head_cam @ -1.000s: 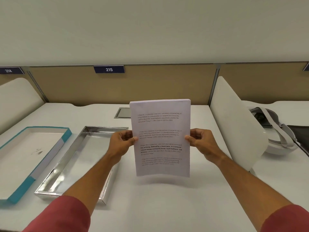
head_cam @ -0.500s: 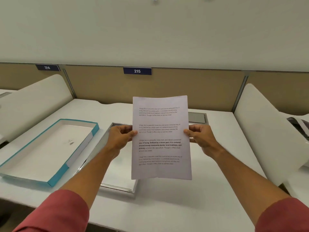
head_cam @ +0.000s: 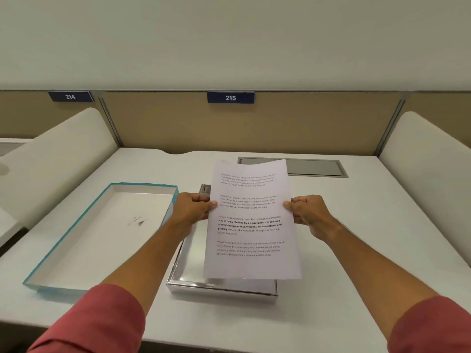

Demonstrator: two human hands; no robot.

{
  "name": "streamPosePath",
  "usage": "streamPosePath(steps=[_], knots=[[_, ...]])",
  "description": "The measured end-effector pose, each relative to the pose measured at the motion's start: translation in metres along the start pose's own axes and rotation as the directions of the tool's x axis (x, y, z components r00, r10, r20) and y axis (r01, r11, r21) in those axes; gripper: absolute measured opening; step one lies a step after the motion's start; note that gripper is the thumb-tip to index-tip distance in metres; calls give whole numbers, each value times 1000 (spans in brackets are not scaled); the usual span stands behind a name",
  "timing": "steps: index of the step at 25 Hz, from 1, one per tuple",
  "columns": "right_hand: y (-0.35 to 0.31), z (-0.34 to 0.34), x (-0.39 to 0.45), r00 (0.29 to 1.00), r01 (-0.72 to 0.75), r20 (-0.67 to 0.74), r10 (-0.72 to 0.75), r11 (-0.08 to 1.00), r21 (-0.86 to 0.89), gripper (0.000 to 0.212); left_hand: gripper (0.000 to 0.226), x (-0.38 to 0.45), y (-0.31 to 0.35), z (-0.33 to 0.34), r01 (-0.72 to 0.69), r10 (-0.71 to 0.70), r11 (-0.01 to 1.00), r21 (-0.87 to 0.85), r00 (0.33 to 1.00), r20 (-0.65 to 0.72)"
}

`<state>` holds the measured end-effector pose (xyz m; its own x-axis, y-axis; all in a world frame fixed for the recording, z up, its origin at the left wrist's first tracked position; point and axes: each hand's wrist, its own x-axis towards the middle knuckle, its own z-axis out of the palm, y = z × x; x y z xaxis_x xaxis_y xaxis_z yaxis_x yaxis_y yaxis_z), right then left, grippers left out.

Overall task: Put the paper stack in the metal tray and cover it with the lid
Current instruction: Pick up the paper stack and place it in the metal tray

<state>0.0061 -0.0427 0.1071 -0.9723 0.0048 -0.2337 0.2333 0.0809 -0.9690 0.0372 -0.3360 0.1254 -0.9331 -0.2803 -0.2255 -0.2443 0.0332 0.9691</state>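
Both hands, left hand and right hand, pinch the paper stack by its side edges above the metal tray; the lid lies at nine o'clock of the tray.

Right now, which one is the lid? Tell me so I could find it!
Look at the white desk under the sign saying 215. The lid lies on its left part, beside the shiny metal tray. It is the shallow white box with a teal edge, not silver.
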Motion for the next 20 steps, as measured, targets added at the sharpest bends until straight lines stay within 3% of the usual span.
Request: streamPosePath(steps=[4, 7, 14, 20], knots=[[11, 29, 4, 997, -62, -54, 60, 998, -25, 20, 25, 20, -13, -17, 58, -56, 998, 40, 997, -49], [20, 44, 13, 993, -98, -74, 94, 993, -60, 12, 19, 32, -23, -21, 101, -92, 990, 94, 991, -97], [38, 67, 40, 978, -178, -136, 156, 969, -169, 33, 17, 58, -46, -14, 194, -159, 959, 208, 972, -171], [46, 84, 48, 967, -235, -169, 192, 927, -291, 25, 19, 68, -57, -10, 252, -181, 895, 368, 959, -218]])
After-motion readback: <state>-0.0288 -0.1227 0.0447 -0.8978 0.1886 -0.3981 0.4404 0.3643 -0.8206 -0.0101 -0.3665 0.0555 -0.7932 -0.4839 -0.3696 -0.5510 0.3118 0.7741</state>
